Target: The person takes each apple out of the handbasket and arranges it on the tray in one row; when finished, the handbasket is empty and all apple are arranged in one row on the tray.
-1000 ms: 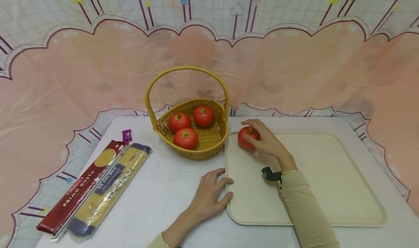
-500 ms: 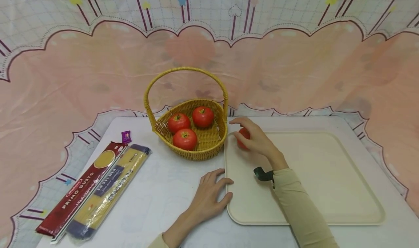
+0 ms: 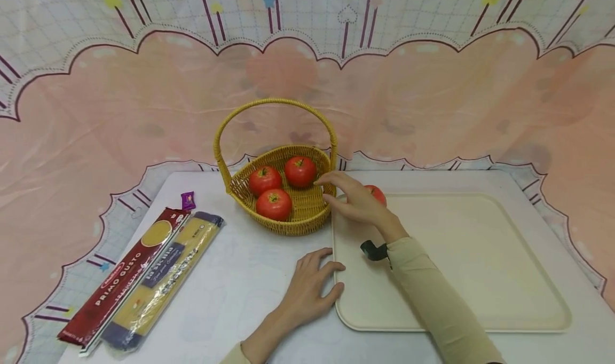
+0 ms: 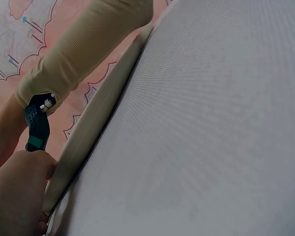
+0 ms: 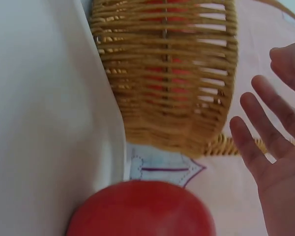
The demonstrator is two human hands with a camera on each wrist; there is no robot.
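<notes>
My right hand (image 3: 357, 201) hovers at the right rim of a yellow wicker basket (image 3: 288, 227), its fingers spread and holding nothing. Three red tomatoes (image 3: 274, 204) lie in the basket. Behind that hand, a fourth-side corner of the beige tray (image 3: 461, 257) carries another red tomato (image 3: 377, 193), partly hidden in the head view; the right wrist view shows this tomato (image 5: 142, 211) close up, apart from the fingers. My left hand (image 3: 309, 289) rests on the table with loosely bent fingers, its fingertips touching the tray's left edge.
Two long spaghetti packs, one red (image 3: 125, 278) and one yellow and blue (image 3: 163, 284), lie at the left. A small purple wrapped candy (image 3: 188, 200) sits beyond them. The basket's tall arched handle (image 3: 276, 100) rises beside the right hand. A patterned cloth (image 3: 432, 102) hangs behind the table.
My right hand has moved left from around the tomato on the tray to the basket's rim, leaving that tomato where it was. The left hand stays at the tray's edge.
</notes>
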